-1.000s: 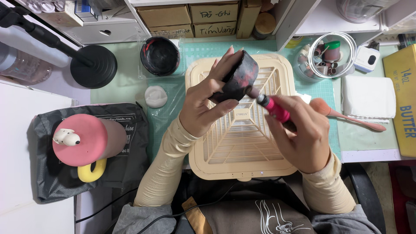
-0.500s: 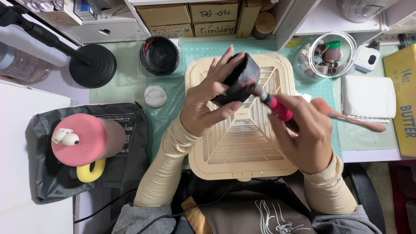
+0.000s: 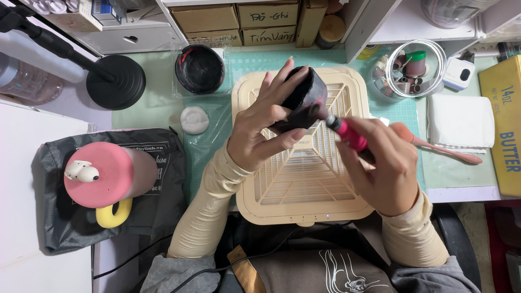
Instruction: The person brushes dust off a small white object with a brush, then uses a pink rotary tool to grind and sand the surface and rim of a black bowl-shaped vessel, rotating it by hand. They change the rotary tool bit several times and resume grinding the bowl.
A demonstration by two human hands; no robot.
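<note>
My left hand (image 3: 260, 127) grips a small black, dark-red-streaked cup-like object (image 3: 302, 97), tilted on its side above a cream slatted square grille box (image 3: 304, 184). My right hand (image 3: 382, 168) holds a pink-handled rotary tool (image 3: 347, 133) like a pen. Its tip touches the lower right side of the black object. Both forearms wear cream sleeves.
A black bowl (image 3: 199, 68) and a white lump (image 3: 194, 119) lie to the left on the green mat. A pink mug with a yellow handle (image 3: 106, 176) sits on a dark bag. A jar of sanding bits (image 3: 410, 68), a white cloth (image 3: 460, 122), a pink brush (image 3: 439, 149) and a yellow box (image 3: 504, 130) lie to the right.
The black object has turned slightly in my left hand. The pink tool has shifted a little along its side. Both hands stay over the grille.
</note>
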